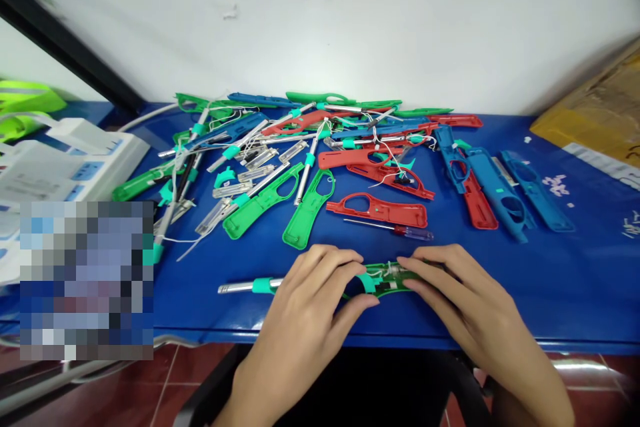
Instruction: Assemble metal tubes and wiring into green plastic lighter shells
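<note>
A partly assembled green gas lighter (385, 278) lies open-faced near the table's front edge, its metal tube (237, 287) pointing left. Inside its shell a teal trigger, white wire and small parts show. My left hand (315, 300) grips it around the trigger and the tube end, thumb below and fingers above. The handle end is pinched by my right hand (465, 293), whose fingers cover part of it. Just beyond lie a small screwdriver (390, 228) with a clear handle and a red half shell (377, 209).
Behind is a pile of lighter tubes, wires and clear fuel tanks (260, 171). Green half shells (309, 210) and blue ones (537, 193) lie around it. White power strips (105, 157) stand at left, a cardboard box (595, 113) at right, against a white wall (400, 27).
</note>
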Demonstrator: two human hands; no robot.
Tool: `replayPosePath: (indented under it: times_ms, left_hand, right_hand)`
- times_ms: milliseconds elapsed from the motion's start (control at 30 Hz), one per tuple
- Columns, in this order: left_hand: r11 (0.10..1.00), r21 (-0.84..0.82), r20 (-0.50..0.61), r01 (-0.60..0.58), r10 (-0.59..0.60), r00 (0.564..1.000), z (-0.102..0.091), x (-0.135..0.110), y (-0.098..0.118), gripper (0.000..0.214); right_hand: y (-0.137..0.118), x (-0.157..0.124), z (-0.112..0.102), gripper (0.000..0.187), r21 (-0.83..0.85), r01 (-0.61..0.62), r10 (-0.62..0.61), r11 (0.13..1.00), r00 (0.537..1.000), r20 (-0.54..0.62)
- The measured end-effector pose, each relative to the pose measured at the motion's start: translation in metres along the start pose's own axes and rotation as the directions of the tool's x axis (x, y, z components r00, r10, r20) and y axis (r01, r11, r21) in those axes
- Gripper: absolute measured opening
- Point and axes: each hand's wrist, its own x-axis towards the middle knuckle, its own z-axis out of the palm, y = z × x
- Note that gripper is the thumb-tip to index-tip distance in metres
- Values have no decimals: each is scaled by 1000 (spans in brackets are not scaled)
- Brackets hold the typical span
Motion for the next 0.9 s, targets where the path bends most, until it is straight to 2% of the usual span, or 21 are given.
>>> replayPosePath:
  times_ms: [900]
  left_hand:
    - [997, -71, 48, 16, -13, 999, -1, 6, 1, 23]
  right_hand:
    - [0, -1, 1, 35, -45, 48, -47, 998, 998, 29]
